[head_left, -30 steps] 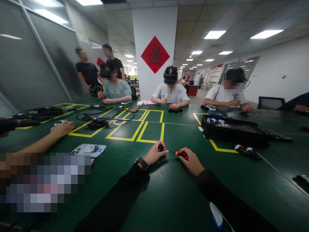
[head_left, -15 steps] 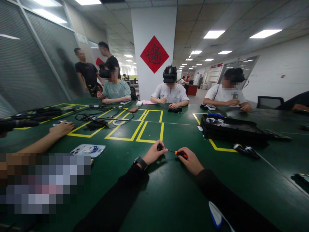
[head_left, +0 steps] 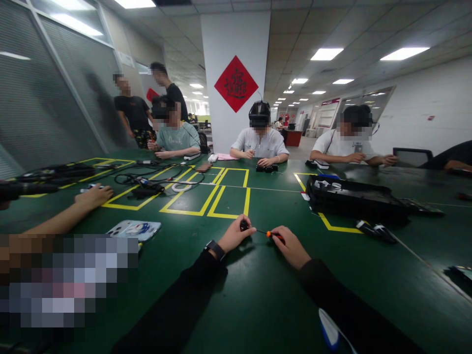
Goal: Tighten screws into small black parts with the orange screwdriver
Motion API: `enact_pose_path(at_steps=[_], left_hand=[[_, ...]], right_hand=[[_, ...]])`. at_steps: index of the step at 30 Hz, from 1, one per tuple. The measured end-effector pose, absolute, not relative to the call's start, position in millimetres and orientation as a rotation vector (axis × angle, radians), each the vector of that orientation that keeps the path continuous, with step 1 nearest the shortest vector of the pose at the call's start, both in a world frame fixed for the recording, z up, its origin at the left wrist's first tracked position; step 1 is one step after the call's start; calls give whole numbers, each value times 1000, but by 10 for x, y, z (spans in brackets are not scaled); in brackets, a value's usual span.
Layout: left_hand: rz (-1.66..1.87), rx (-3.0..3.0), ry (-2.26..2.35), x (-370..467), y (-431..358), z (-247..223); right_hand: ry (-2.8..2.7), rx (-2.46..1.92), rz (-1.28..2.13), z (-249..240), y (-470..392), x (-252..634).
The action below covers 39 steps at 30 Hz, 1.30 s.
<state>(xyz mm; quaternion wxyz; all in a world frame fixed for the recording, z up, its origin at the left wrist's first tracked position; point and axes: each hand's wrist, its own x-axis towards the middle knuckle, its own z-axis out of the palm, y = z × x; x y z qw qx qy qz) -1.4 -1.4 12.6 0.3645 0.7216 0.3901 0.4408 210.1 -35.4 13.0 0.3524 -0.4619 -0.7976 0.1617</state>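
My right hand [head_left: 291, 246] is closed round the handle of an orange and black screwdriver [head_left: 276, 236]. Its thin shaft points left toward my left hand [head_left: 236, 233]. Between the thumb and fingers of that hand is a small black part [head_left: 244, 225], whose exact kind I cannot make out. The screwdriver's tip reaches the left fingertips, which hide whether it touches the part. Both hands are just above the green table [head_left: 258, 295], and a dark watch [head_left: 215, 249] is on my left wrist.
A phone in a patterned case [head_left: 134, 229] lies to the left, near a co-worker's hand [head_left: 94, 195]. Black cables [head_left: 145, 184] lie beyond. At right are a black tray [head_left: 354, 196] and dark connectors [head_left: 376, 230]. A blue and white object [head_left: 329, 329] is beside my right sleeve. Several people sit opposite.
My right hand and the screwdriver handle have turned slightly; my left hand keeps its place. Across the table at right, a person's hand has moved outward to the right.
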Motion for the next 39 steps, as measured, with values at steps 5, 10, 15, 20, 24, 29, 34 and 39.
enact_pose_path(at_steps=[5, 10, 15, 20, 24, 29, 34, 39], left_hand=[[1124, 1853, 995, -15, -13, 131], [1129, 1854, 979, -19, -8, 134], [1150, 1848, 990, -20, -10, 132], [1126, 1854, 1013, -21, -6, 126], [1113, 1848, 1018, -22, 2, 117], [1124, 1855, 1011, -22, 6, 105], [1120, 1852, 1009, -25, -1, 105], [1125, 1859, 994, -25, -5, 111]], right_hand=[[-2074, -1228, 394, 124, -377, 2091], [-2096, -1343, 252, 155, -392, 2084], [-2141, -1324, 219, 165, -381, 2093], [-2119, -1326, 237, 140, -372, 2098], [-2107, -1363, 193, 126, -375, 2085], [-2118, -1343, 151, 123, -368, 2094], [-2107, -1283, 200, 112, -354, 2109], [-2098, -1290, 221, 98, -360, 2103]])
